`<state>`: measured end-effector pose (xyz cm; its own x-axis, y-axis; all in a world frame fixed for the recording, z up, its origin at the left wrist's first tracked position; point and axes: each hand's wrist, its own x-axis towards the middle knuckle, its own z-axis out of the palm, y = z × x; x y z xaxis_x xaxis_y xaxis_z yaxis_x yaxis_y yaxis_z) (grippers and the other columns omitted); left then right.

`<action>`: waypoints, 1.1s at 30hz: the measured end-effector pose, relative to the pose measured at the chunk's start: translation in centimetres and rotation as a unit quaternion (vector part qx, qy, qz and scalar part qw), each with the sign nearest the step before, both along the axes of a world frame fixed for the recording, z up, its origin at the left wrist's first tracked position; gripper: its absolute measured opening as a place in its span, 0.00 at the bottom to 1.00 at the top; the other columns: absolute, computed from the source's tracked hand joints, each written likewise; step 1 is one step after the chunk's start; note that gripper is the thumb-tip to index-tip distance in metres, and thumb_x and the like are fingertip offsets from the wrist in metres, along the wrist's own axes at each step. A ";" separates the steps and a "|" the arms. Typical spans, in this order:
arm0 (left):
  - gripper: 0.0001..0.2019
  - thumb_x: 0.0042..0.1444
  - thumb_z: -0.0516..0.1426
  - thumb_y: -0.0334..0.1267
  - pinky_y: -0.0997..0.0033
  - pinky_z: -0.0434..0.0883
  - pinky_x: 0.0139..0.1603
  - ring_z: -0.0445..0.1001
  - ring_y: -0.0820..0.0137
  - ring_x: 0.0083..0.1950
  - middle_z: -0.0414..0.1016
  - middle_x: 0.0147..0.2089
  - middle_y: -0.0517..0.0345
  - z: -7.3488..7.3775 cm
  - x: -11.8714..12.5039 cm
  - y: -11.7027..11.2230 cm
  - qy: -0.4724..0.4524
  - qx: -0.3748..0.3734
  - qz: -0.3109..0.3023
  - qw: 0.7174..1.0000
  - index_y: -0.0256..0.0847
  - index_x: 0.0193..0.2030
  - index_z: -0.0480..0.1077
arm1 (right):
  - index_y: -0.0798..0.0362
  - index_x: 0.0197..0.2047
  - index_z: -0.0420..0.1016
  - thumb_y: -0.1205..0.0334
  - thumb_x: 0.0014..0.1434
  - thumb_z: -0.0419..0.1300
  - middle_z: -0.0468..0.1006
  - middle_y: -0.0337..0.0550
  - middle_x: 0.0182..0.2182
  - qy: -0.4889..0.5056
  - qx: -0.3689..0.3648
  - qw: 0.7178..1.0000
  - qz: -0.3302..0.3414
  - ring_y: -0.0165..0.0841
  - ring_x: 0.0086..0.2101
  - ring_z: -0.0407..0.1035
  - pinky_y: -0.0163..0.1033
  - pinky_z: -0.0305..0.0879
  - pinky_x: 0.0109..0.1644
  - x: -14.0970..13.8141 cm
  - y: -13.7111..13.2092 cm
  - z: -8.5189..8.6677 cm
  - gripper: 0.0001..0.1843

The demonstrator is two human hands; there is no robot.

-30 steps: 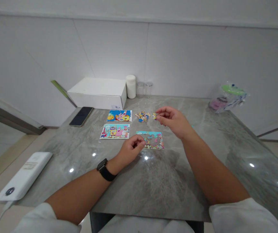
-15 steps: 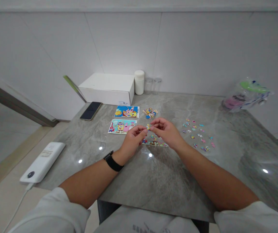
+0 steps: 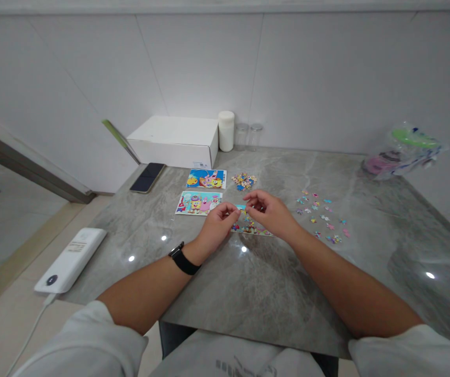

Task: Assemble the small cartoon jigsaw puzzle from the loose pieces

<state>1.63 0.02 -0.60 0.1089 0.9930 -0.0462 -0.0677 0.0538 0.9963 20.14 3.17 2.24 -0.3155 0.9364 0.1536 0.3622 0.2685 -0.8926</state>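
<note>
Above a partly assembled jigsaw puzzle [image 3: 253, 229], my hands meet with their fingertips close together. My left hand [image 3: 220, 222], a black-banded watch on its wrist, is closed in a pinch; whatever lies between its thumb and finger is hidden. My right hand [image 3: 268, 209] is bent over the puzzle's right part, a small gap showing between thumb and index finger, and no piece is visible there. Beside my left hand lies a cartoon picture card [image 3: 195, 203]; another blue picture card [image 3: 206, 179] is behind it. Loose puzzle pieces [image 3: 329, 226] are spread to the right.
A heap of puzzle pieces [image 3: 244, 181] sits behind my hands. Farther back are a white box [image 3: 173, 141], a white bottle [image 3: 226, 132] and two glass jars [image 3: 248, 137]. A phone [image 3: 147, 177] and a power bank [image 3: 71, 260] are left, a plastic bag [image 3: 403, 152] far right.
The small yellow puzzle piece held between my fingertips no longer shows there. My right fingertips have drawn slightly away from the left ones, and a light-blue strip of the puzzle now shows between them.
</note>
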 end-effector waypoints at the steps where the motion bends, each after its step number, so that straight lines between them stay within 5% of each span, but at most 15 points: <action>1: 0.19 0.56 0.66 0.54 0.77 0.54 0.21 0.57 0.80 0.19 0.64 0.23 0.69 0.0 0.0 0.0 0.009 0.003 -0.007 1.000 0.40 0.35 0.69 | 0.49 0.49 0.77 0.59 0.58 0.64 0.80 0.39 0.34 0.000 0.003 1.000 -0.002 0.32 0.31 0.70 0.38 0.66 0.38 0.0 0.0 0.0 0.15; 7: 0.19 0.56 0.65 0.54 0.78 0.51 0.19 0.56 0.80 0.18 0.62 0.22 0.70 0.0 0.1 -0.1 -0.037 -0.033 -0.017 0.999 0.41 0.35 0.68 | 0.49 0.49 0.77 0.50 0.63 0.59 0.81 0.41 0.36 0.040 -0.017 0.999 -0.030 0.33 0.34 0.71 0.38 0.65 0.36 0.2 0.2 0.5 0.15; 15: 0.22 0.52 0.69 0.55 0.80 0.49 0.17 0.55 0.81 0.19 0.65 0.24 0.69 0.4 0.1 -0.1 -0.102 -0.055 0.006 0.993 0.41 0.36 0.67 | 0.49 0.35 0.75 0.44 0.60 0.61 0.75 0.38 0.29 0.024 -0.074 0.997 0.011 0.31 0.28 0.65 0.36 0.58 0.29 -0.1 0.2 0.8 0.16; 33: 0.20 0.56 0.66 0.56 0.77 0.52 0.19 0.57 0.79 0.18 0.67 0.22 0.67 -0.4 0.2 -0.2 -0.012 -0.028 0.001 1.000 0.39 0.34 0.72 | 0.50 0.34 0.76 0.48 0.57 0.65 0.75 0.38 0.29 0.016 -0.038 0.999 -0.002 0.32 0.30 0.66 0.37 0.62 0.34 0.4 0.6 0.5 0.14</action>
